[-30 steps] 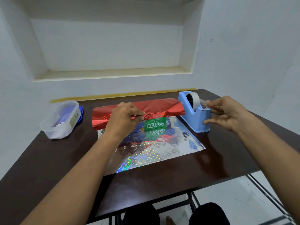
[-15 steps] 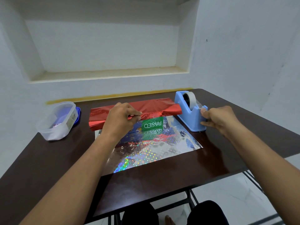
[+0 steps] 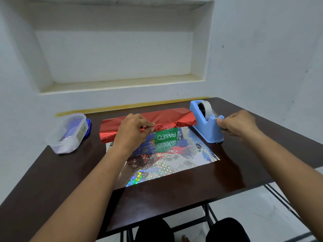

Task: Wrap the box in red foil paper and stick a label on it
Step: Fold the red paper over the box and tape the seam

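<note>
Left hand (image 3: 132, 131) lay on top of the box (image 3: 166, 135), fingers curled, pinching the red foil paper (image 3: 167, 117) edge down over the box's top. Box sat mid-table under and just right of that hand, green PASEO face showing toward the viewer; foil's silver holographic side spread flat on the dark table (image 3: 52, 172) toward the viewer. Right hand (image 3: 237, 125) was at the front end of the blue tape dispenser (image 3: 208, 124), just right of the box, fingers curled at the cutter, apparently pinching clear tape. Clear plastic container (image 3: 68, 133) stood well left.
</note>
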